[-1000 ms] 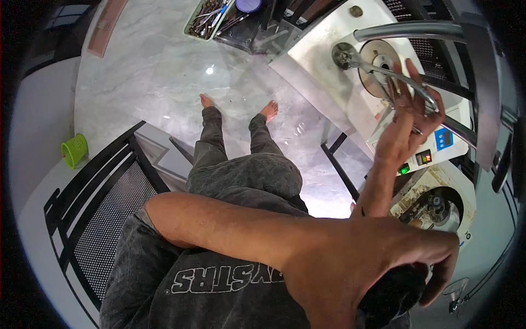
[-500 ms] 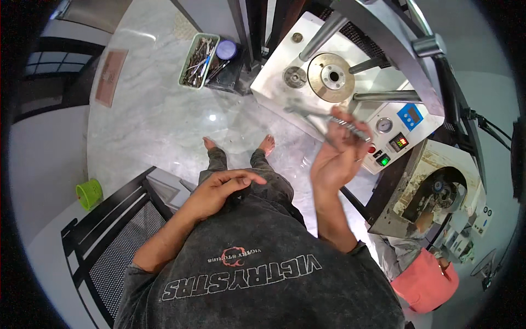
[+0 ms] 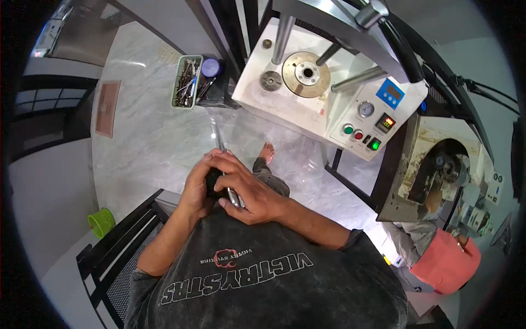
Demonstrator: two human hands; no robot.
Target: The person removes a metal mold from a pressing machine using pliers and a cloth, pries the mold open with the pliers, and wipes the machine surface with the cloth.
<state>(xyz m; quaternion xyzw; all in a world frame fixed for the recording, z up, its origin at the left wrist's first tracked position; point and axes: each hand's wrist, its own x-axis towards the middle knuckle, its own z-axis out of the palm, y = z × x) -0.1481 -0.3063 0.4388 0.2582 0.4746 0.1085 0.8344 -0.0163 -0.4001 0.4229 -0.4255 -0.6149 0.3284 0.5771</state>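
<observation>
My left hand (image 3: 196, 183) and my right hand (image 3: 253, 193) are together in front of my stomach. My right hand is closed around a slim silver metal tool (image 3: 218, 137). One end points away over the floor, and its shiny lower end shows below my fingers. Its exact kind is not clear. My left hand curls against the right, its fingers partly hidden. Between the palms is a dark rounded shape (image 3: 213, 181) that I cannot identify.
A white press machine (image 3: 285, 112) with posts, a round plate and a lit control panel stands ahead right. A green tray (image 3: 178, 90) of metal tools is ahead left. A chair (image 3: 112, 249) is left; a person in a coral top (image 3: 446, 262) sits right beside another machine (image 3: 411, 181).
My right hand, with the silver tool, has come down and left from near the machine to meet my left hand. My left hand's fingers have curled in. The view has shifted slightly.
</observation>
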